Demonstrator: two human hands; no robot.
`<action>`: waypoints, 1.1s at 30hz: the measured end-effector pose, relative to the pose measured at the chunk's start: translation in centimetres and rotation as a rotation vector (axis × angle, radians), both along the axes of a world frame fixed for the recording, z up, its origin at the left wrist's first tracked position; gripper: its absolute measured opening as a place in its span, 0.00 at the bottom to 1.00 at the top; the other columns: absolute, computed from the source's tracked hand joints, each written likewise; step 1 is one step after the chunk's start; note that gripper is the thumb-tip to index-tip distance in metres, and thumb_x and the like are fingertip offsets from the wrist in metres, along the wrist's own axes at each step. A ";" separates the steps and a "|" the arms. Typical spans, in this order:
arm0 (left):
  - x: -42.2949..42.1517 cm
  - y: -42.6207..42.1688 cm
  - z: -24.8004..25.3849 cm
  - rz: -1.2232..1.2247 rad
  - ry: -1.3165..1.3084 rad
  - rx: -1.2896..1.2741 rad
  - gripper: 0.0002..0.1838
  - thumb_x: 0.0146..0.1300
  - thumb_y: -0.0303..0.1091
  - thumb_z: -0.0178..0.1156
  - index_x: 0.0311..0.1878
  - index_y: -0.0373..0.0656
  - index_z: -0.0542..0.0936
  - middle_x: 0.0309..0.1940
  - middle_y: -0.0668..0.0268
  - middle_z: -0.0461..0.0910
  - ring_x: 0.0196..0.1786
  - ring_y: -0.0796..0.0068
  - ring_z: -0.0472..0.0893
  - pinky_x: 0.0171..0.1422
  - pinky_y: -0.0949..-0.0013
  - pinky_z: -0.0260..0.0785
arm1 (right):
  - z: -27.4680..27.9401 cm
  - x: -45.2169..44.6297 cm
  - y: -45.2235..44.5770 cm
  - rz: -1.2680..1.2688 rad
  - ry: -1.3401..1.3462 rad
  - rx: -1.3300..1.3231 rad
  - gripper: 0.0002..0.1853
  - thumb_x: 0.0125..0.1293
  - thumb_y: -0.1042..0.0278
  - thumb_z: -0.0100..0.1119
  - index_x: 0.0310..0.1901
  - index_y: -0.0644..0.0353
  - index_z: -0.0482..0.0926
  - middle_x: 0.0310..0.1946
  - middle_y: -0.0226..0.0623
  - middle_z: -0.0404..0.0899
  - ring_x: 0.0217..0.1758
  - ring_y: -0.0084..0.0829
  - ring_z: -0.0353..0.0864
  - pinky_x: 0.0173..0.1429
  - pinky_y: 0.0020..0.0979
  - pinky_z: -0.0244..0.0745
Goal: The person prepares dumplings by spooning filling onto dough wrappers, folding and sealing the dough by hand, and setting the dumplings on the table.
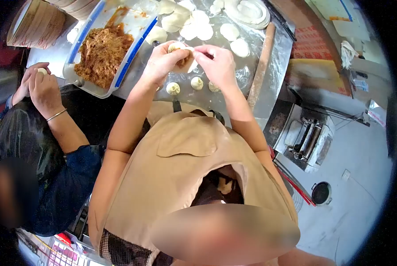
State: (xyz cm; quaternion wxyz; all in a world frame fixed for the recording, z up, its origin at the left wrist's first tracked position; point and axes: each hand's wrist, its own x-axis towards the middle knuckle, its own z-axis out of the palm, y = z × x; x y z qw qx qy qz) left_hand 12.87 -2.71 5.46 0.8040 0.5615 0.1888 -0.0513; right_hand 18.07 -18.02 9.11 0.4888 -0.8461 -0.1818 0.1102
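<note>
My left hand (162, 62) cups a round dough wrapper (187, 66) with brown filling in its middle, its fingers curled beneath and the thumb over the filling. At the wrapper's right edge, my right hand (217, 63) pinches the dough between thumb and fingers. Just below my hands, several small pleated buns sit on the metal table; one bun (172, 88) is by my left wrist, another bun (196, 83) lies between my forearms. My right hand partly covers a further bun (213, 87). Beyond my hands lie flat floured wrappers (200, 27).
To the left is a plastic box (136, 49) holding brown filling (103, 55). A rolling pin (261, 66) lies along the right, below a dough coil (247, 14). Bamboo steamers (41, 26) stand far left. A co-worker's hands (45, 91) hold a small dough piece.
</note>
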 end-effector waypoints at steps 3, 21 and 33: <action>-0.2 0.1 0.8 -0.011 0.014 -0.008 0.07 0.59 0.28 0.59 0.40 0.38 0.78 0.31 0.69 0.78 0.33 0.83 0.75 0.40 0.77 0.68 | 0.3 -0.5 -0.4 0.058 -0.025 0.001 0.08 0.55 0.70 0.63 0.36 0.63 0.83 0.26 0.41 0.83 0.28 0.27 0.82 0.35 0.26 0.75; -0.2 -0.3 -0.7 -0.129 -0.072 0.029 0.12 0.57 0.30 0.60 0.44 0.40 0.75 0.30 0.66 0.80 0.31 0.77 0.79 0.35 0.71 0.73 | -2.7 -0.1 -1.9 0.073 0.046 0.205 0.13 0.56 0.75 0.62 0.44 0.61 0.80 0.36 0.34 0.81 0.38 0.20 0.79 0.46 0.25 0.76; -0.9 -1.2 0.3 -0.145 -0.018 -0.034 0.08 0.59 0.28 0.58 0.40 0.39 0.71 0.35 0.68 0.76 0.37 0.81 0.76 0.39 0.77 0.69 | -0.1 -0.9 -3.7 0.149 -0.248 0.012 0.09 0.53 0.67 0.62 0.33 0.63 0.81 0.27 0.43 0.79 0.30 0.40 0.79 0.37 0.35 0.74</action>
